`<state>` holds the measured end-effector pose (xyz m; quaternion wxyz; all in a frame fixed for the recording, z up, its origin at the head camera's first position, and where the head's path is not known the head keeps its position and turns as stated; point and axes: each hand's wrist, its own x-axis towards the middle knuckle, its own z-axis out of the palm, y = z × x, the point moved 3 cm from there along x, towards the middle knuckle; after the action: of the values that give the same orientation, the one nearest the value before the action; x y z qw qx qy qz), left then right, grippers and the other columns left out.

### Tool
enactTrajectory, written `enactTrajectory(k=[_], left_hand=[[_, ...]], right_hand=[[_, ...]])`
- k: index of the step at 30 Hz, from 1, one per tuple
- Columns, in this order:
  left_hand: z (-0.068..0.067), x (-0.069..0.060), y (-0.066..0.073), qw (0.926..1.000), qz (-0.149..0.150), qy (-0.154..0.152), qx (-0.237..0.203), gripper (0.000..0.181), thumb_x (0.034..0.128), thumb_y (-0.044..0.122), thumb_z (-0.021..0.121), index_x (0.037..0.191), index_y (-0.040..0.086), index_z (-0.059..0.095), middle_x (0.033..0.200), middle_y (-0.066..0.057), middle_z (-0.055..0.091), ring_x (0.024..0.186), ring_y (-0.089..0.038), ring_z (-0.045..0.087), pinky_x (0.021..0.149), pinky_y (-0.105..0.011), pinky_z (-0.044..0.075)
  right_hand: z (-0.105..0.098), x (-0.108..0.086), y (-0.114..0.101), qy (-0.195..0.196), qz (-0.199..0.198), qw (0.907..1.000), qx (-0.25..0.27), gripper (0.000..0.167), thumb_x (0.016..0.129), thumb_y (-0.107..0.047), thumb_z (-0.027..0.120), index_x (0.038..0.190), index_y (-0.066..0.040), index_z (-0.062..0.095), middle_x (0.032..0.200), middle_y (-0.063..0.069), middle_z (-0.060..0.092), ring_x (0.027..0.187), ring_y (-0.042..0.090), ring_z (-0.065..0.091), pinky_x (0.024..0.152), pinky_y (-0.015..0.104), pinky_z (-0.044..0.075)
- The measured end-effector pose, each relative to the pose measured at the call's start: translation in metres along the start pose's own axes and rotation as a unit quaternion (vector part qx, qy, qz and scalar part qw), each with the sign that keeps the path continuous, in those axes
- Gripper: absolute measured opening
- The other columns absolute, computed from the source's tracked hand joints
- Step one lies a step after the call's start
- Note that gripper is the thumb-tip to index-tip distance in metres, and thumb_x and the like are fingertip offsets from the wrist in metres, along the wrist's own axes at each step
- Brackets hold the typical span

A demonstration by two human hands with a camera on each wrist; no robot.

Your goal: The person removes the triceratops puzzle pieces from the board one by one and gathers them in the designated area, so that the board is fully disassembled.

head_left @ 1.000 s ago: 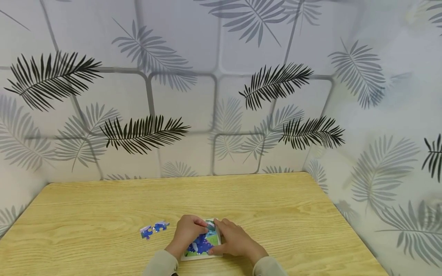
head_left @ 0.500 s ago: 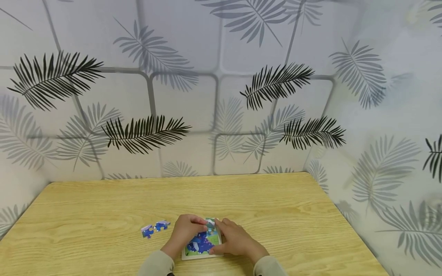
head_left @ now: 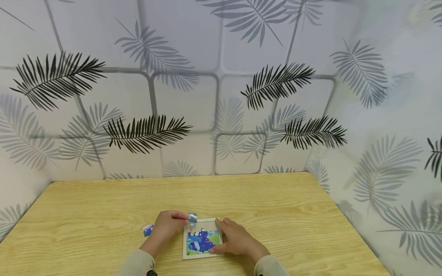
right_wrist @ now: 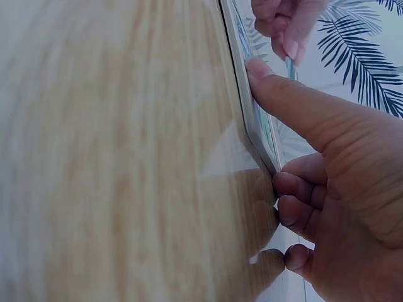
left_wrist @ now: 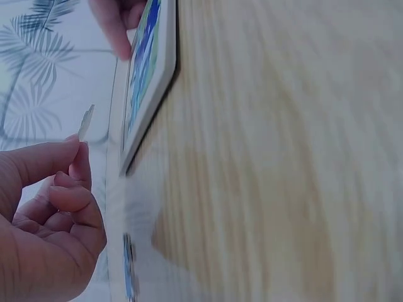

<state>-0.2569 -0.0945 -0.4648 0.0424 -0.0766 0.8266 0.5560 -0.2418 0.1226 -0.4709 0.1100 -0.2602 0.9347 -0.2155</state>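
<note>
Head view, puzzle tray (head_left: 198, 257): flat on the counter (head_left: 103, 214), about midway between its left and right edges, well short of the far edge; a pale rim round a picture of a blue creature.
Head view, left hand (head_left: 168, 226): thumb and fingertips pinching a held piece (head_left: 192, 218) by the tray's far-left corner — I can't tell from here how high.
Head view, right hand (head_left: 236, 239): gripping the tray's right side, thumb at the near corner, fingers toward the far one.
Head view, loose piece (head_left: 147, 230): on the counter, off toward its left edge, partly behind the left wrist.
Left wrist view, held piece: nearly edge-on and thin; I'd guess very light and stiff, easy to drop. Best pinched by a straight side, sparing any knobs, which could chip.
Left wrist view, puzzle tray: the rim looks thick and rigid, so it ought to take a firm grip without bending.
Right wrist view, right hand: thumb against the rim, other fingers curled by the tray's corner.
Right wrist view, counter: glossy enough to mirror the fingers, so a light tray might skid — the right-hand rim seems the sensible hold, clear of the picture.
</note>
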Motion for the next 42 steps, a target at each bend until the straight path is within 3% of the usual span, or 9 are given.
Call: enactTrajectory(k=[6, 12, 31, 42], left_hand=[[-0.023, 0.003, -0.010, 0.9998, -0.008, 0.017, 0.011, 0.007, 0.0787, 0.003, 0.073, 0.085, 0.002, 0.072, 0.085, -0.004, 0.067, 0.078, -0.018, 0.056, 0.065, -0.027, 0.047], [-0.034, 0.005, -0.017, 0.9979, 0.008, 0.028, 0.058, 0.005, 0.0780, 0.004, 0.073, 0.083, 0.003, 0.072, 0.083, -0.003, 0.068, 0.076, -0.016, 0.057, 0.065, -0.028, 0.048], [-0.033, -0.001, -0.012, 0.9910, 0.046, 0.035, 0.121, 0.006, 0.0730, 0.001, 0.075, 0.074, 0.002, 0.069, 0.074, -0.003, 0.067, 0.070, -0.014, 0.055, 0.063, -0.028, 0.044], [-0.033, -0.001, -0.012, 0.9917, 0.048, 0.033, 0.115, 0.006, 0.0721, 0.001, 0.076, 0.075, 0.001, 0.070, 0.074, -0.003, 0.068, 0.071, -0.015, 0.056, 0.063, -0.028, 0.045]], right_hand=[[0.000, 0.000, 0.000, -0.001, -0.005, 1.0000, -0.005, 0.092, 0.075, -0.053, 0.073, 0.144, -0.004, 0.037, 0.098, -0.005, 0.044, 0.087, 0.011, 0.042, 0.085, 0.033, 0.041], [-0.001, -0.001, -0.001, 0.001, -0.007, 1.0000, -0.002, 0.092, 0.075, -0.051, 0.074, 0.144, -0.004, 0.037, 0.101, -0.003, 0.046, 0.089, 0.011, 0.043, 0.087, 0.035, 0.042], [-0.002, -0.003, -0.002, -0.004, -0.002, 1.0000, 0.003, 0.091, 0.075, -0.051, 0.074, 0.144, -0.005, 0.037, 0.102, -0.004, 0.046, 0.091, 0.012, 0.044, 0.089, 0.039, 0.041], [0.000, -0.001, 0.000, -0.006, 0.000, 1.0000, 0.003, 0.091, 0.075, -0.052, 0.073, 0.144, -0.005, 0.037, 0.105, -0.003, 0.047, 0.094, 0.013, 0.045, 0.091, 0.039, 0.041]])
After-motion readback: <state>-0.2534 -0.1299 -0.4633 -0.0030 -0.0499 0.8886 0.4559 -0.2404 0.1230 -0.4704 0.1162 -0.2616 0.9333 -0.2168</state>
